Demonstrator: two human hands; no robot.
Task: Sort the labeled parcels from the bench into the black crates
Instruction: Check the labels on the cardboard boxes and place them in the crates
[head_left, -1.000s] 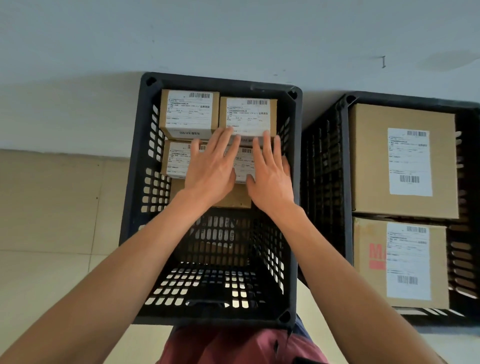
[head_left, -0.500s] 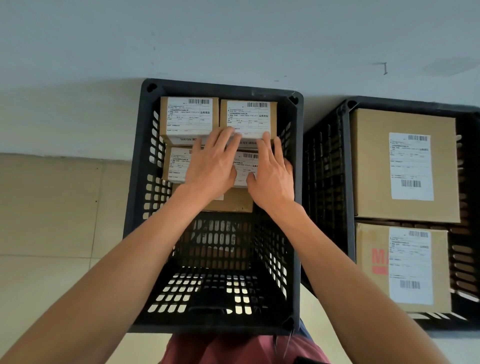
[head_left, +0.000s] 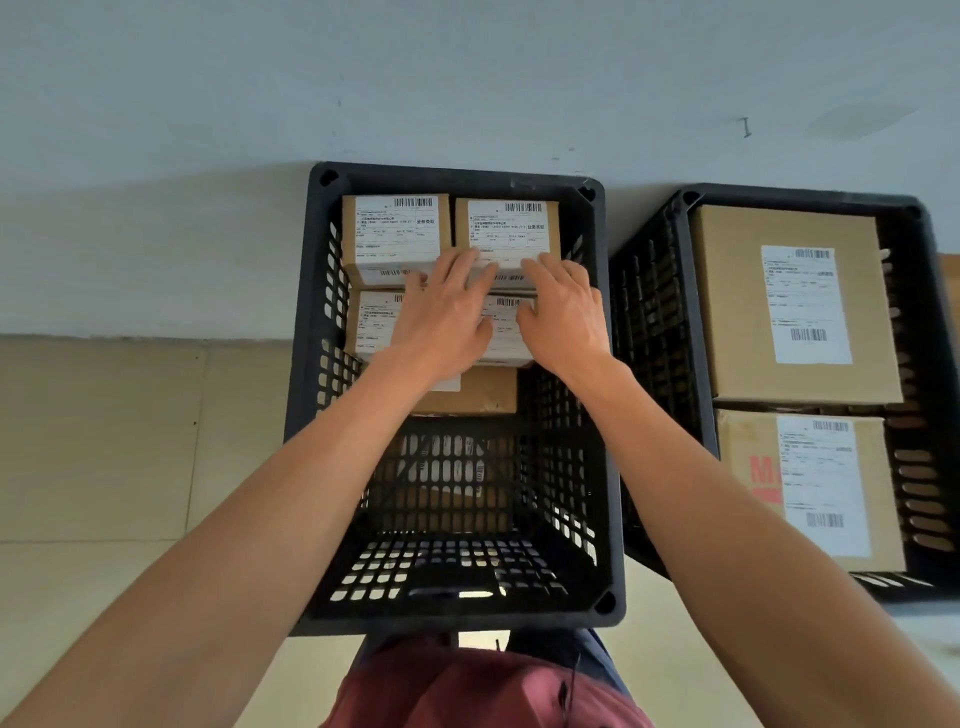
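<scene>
A black crate (head_left: 608, 395) is filling the centre of the frame, and a second black crate (head_left: 670, 322) is standing just beside it at the right, touching or nearly so. The right-hand one is holding 2 large labeled cartons, a far one (head_left: 727, 306) and a near one (head_left: 748, 499) with red print.

In the centre crate, small labeled parcels are sitting stacked at the far end: 2 on top, the upper-left parcel (head_left: 395, 236) and the upper-right parcel (head_left: 506, 228), with a lower row in front. The front-left parcel (head_left: 371, 325) and the front-right parcel (head_left: 506, 332) are resting on a plain brown box (head_left: 480, 392). The near half of the crate is showing only its slotted floor.

Both hands are lying flat with straight fingers: the left hand (head_left: 444, 319) is pressing on the front row, and the right hand (head_left: 563, 312) is resting on the front-right parcel, its fingertips reaching the upper-right parcel's edge. Neither is gripping anything.

The risk is probably the stack: the front row is overhanging open space, so an uneven push could be tipping a parcel forward off the brown box. The crate's right wall is crowding the right hand, leaving little room to square that side.
</scene>
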